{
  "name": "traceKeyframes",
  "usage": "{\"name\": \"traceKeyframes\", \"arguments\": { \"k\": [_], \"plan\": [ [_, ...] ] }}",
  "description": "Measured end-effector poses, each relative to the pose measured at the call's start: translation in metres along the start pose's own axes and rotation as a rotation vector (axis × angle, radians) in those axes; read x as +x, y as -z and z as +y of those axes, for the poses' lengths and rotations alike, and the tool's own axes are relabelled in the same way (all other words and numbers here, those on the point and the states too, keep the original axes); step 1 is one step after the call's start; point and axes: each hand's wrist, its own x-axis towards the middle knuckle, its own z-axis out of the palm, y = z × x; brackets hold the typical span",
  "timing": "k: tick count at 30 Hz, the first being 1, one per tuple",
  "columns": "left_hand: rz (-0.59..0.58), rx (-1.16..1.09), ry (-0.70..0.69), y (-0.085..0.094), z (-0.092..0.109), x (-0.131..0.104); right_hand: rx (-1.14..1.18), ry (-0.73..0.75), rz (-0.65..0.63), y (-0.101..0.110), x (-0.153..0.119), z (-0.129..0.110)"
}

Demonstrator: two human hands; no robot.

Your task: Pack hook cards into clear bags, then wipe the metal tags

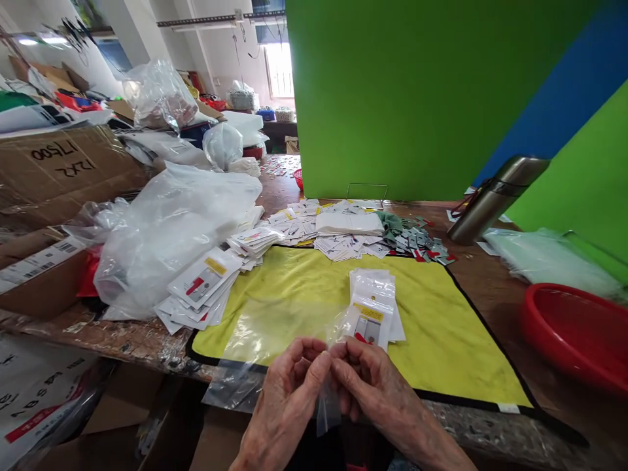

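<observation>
A clear plastic bag (255,347) stretches from my fingers over the front edge of a yellow cloth (441,320). My left hand (294,386) pinches the bag's edge between thumb and forefinger. Right beside it, my right hand (373,379) pinches the same edge, thumbs close together. Just beyond my right hand lies a small stack of white zip pouches (373,291), the top one printed with a yellow label and a red-and-grey picture. More printed pouches (206,281) are piled at the cloth's left edge. My curled lower fingers are partly hidden.
A large translucent bag (181,216) and a cardboard box (63,163) crowd the left. Folded cards (348,224) and small metal pieces (422,242) lie behind the cloth. On the right are a leaning steel flask (495,203) and a red basin (569,333). A green partition (392,98) stands behind.
</observation>
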Motion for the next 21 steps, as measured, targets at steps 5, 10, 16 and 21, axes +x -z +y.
{"name": "traceKeyframes", "arguments": {
  "k": [5, 10, 16, 21],
  "plan": [
    [0.041, -0.122, 0.005, -0.001, 0.000, -0.002, -0.253, 0.110, 0.093, -0.002, -0.002, -0.003],
    [0.028, -0.096, -0.020, 0.004, -0.001, -0.005, -0.443, 0.145, 0.114, -0.009, -0.001, -0.007],
    [-0.040, -0.015, -0.030, 0.013, -0.001, -0.009, -0.472, 0.107, 0.107, -0.013, 0.000, -0.008],
    [-0.032, -0.051, -0.014, 0.014, -0.001, -0.009, -0.425, 0.169, 0.109, -0.019, 0.003, -0.006]
  ]
}}
